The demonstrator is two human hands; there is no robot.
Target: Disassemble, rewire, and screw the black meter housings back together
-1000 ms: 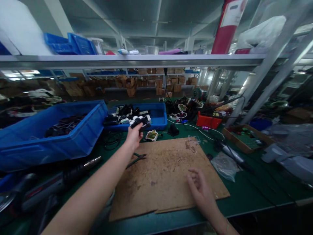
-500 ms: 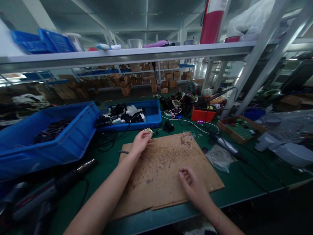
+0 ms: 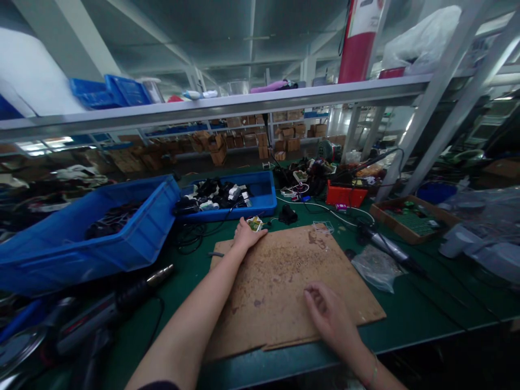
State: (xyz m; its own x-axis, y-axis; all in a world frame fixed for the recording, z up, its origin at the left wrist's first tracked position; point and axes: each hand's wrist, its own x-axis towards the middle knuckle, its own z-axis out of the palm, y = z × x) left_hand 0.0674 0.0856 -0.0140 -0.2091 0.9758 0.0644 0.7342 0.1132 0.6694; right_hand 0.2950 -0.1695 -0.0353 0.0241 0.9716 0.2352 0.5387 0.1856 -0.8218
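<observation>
A worn brown cardboard sheet lies on the green bench in front of me. My left hand reaches to the sheet's far edge, and its fingers close round a small green and white circuit board. My right hand rests on the near right part of the sheet with loosely bent fingers and nothing in it. A dark tool handle pokes out from under my left forearm.
A large blue bin stands at the left, beside a shallower blue tray of black and white parts. A heat gun lies near left. To the right are a red box, a plastic bag and a cardboard tray.
My left hand left a black part in the blue tray, drew back to the sheet's far edge and closed on the small circuit board. My right hand curled its fingers slightly.
</observation>
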